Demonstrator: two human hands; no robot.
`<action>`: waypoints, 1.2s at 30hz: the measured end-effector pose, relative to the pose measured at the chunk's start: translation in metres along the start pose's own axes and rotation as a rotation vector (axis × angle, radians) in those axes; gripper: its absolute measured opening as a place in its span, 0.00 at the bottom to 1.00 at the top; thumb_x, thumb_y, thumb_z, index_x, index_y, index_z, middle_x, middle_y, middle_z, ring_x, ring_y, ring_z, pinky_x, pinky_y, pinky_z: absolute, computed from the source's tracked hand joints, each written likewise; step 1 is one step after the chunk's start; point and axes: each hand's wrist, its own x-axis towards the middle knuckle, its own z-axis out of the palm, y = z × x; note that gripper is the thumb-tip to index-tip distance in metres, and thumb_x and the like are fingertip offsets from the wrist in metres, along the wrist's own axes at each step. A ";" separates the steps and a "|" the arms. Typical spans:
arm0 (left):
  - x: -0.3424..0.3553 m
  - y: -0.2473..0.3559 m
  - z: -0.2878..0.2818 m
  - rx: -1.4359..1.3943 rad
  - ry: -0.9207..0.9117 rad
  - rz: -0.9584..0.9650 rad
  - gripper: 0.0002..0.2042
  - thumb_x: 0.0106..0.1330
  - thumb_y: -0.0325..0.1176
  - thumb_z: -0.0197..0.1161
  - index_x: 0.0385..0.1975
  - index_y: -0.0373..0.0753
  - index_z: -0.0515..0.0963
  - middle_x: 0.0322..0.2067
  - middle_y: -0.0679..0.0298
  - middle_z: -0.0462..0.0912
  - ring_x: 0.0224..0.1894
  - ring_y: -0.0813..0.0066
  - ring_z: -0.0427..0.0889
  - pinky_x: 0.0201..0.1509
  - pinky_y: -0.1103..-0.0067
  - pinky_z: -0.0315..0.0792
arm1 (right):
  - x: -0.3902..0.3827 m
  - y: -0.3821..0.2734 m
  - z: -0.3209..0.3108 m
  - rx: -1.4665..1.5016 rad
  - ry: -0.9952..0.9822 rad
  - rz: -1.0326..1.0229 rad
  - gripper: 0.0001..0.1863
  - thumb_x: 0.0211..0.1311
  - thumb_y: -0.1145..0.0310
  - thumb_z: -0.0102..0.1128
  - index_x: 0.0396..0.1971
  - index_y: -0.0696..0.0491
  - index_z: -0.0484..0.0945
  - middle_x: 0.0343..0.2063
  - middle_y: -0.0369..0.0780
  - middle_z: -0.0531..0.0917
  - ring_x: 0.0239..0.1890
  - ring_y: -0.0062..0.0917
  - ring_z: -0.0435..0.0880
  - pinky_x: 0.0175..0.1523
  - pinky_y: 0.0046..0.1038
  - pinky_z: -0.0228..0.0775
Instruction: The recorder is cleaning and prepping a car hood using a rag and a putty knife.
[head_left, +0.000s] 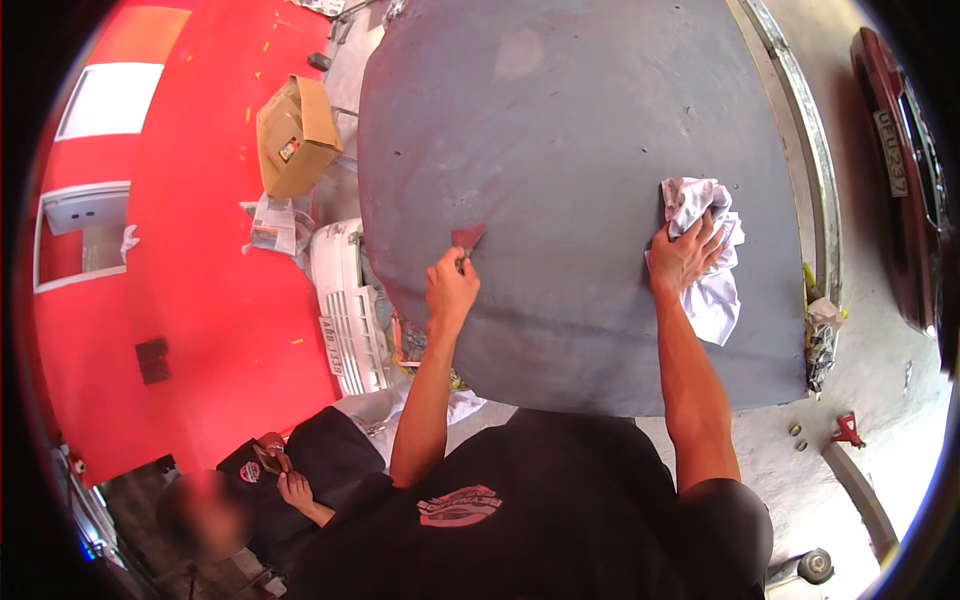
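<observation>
A large grey, primer-coated vehicle panel point(560, 130) lies in front of me. My left hand point(450, 280) is closed on a small scraper-like tool point(468, 237) with a reddish flat end, held at the left part of the panel. What exactly the tool is, I cannot tell. On the right part of the panel, my right hand point(682, 250) has its fingers curled on a bunched white cloth point(710, 305), which spreads out beneath it.
A co-worker point(300, 490) at lower left holds a small object. A white bumper point(350, 310) and cardboard box point(300, 135) sit left, beside a red wall point(170, 280). At right are a metal rail point(820, 180), a dark red car point(890, 180) and a red stand point(845, 430).
</observation>
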 end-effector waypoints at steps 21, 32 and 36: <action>0.022 0.005 -0.001 0.105 -0.077 -0.037 0.07 0.58 0.28 0.62 0.33 0.31 0.80 0.30 0.44 0.83 0.38 0.43 0.83 0.38 0.64 0.75 | 0.003 0.004 0.003 0.019 -0.013 0.018 0.31 0.55 0.61 0.62 0.59 0.58 0.71 0.62 0.36 0.70 0.70 0.41 0.57 0.76 0.41 0.41; 0.059 0.012 -0.028 0.282 -0.133 -0.175 0.07 0.59 0.31 0.63 0.35 0.37 0.81 0.33 0.50 0.85 0.41 0.47 0.83 0.44 0.61 0.76 | 0.000 -0.006 0.002 0.055 -0.004 -0.002 0.29 0.53 0.61 0.63 0.55 0.57 0.73 0.61 0.35 0.70 0.70 0.40 0.57 0.76 0.41 0.42; 0.038 0.013 -0.025 0.309 -0.158 -0.204 0.09 0.58 0.31 0.63 0.36 0.37 0.82 0.34 0.48 0.85 0.41 0.47 0.83 0.44 0.62 0.76 | -0.002 0.000 0.002 0.060 0.005 0.008 0.28 0.51 0.62 0.63 0.53 0.57 0.74 0.61 0.35 0.70 0.70 0.41 0.57 0.75 0.41 0.43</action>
